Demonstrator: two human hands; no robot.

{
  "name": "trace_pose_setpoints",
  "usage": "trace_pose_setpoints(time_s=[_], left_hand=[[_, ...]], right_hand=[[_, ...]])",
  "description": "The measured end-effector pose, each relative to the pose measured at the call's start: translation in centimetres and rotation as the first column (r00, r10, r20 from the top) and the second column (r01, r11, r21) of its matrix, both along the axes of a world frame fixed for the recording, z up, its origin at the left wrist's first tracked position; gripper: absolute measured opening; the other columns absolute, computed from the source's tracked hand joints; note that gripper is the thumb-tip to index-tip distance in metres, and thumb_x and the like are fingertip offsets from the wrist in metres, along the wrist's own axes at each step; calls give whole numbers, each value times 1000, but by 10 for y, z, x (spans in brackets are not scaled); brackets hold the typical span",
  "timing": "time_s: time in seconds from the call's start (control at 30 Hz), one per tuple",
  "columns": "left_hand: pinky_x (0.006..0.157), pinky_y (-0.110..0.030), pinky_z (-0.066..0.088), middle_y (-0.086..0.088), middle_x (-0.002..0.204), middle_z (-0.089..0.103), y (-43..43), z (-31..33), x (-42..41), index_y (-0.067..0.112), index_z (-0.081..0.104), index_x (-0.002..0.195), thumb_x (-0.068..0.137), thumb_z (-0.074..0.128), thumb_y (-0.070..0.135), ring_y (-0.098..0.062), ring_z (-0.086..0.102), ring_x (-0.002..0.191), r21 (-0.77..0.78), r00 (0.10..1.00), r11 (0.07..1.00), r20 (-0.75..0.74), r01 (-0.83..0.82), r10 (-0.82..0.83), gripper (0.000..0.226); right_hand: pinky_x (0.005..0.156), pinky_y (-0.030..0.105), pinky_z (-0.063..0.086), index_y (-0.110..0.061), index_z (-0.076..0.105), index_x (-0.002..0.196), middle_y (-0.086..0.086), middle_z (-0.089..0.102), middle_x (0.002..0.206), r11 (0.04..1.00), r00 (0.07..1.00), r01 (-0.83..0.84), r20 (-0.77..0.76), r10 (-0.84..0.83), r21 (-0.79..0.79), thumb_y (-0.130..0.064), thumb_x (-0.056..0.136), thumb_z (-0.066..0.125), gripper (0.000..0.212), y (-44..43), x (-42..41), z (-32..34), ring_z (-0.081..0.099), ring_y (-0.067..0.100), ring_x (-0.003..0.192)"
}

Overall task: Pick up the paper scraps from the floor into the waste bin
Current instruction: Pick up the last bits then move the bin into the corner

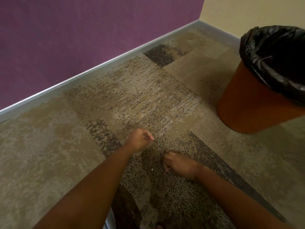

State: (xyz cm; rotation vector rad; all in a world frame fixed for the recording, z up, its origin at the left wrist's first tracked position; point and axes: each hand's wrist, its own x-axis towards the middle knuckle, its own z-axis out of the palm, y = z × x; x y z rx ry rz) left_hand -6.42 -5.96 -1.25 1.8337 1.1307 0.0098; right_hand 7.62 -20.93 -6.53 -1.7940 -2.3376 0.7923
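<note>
Both of my hands are low over the patterned carpet. My left hand (140, 139) is curled into a loose fist, and whether it holds anything is hidden. My right hand (177, 164) is also curled, knuckles toward the floor, its contents hidden. A tiny white paper scrap (152, 169) lies on the dark carpet patch between my hands, just left of my right hand. Another tiny white speck (184, 129) lies farther out toward the bin. The orange waste bin (247, 104) with a black liner (277, 55) stands upright at the right, well beyond my right hand.
A purple wall (82, 38) with a grey baseboard (99, 70) runs diagonally along the far left. A cream wall (247, 12) meets it at the corner behind the bin. Brown and beige carpet tiles (49, 154) cover the floor around my arms.
</note>
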Motion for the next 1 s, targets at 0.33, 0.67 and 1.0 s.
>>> trace_pose_setpoints(time_s=[0.33,0.67,1.0], left_hand=[[69,-15,48,8,73,61,10,-3,-3,20,60,67,83,63,-9,3,53,67,-129,981,981,107,-148,162,33],[62,-7,44,-4,86,64,11,-9,-4,15,62,69,83,60,-12,2,53,67,-111,981,984,114,-142,155,31],[66,-10,49,7,73,60,13,-19,-12,21,62,68,81,63,-11,1,54,67,-83,983,985,93,-148,156,34]], right_hand=[[72,16,43,-14,66,93,0,69,90,960,931,273,-268,-249,56,-9,85,66,9,7,-26,1,58,3,81],[80,31,47,-8,66,111,11,65,106,999,999,48,12,-48,26,-13,92,57,22,18,-37,7,63,26,100],[84,33,44,-6,61,98,12,58,103,995,995,87,-41,-86,41,-16,93,52,14,22,-44,-1,52,24,102]])
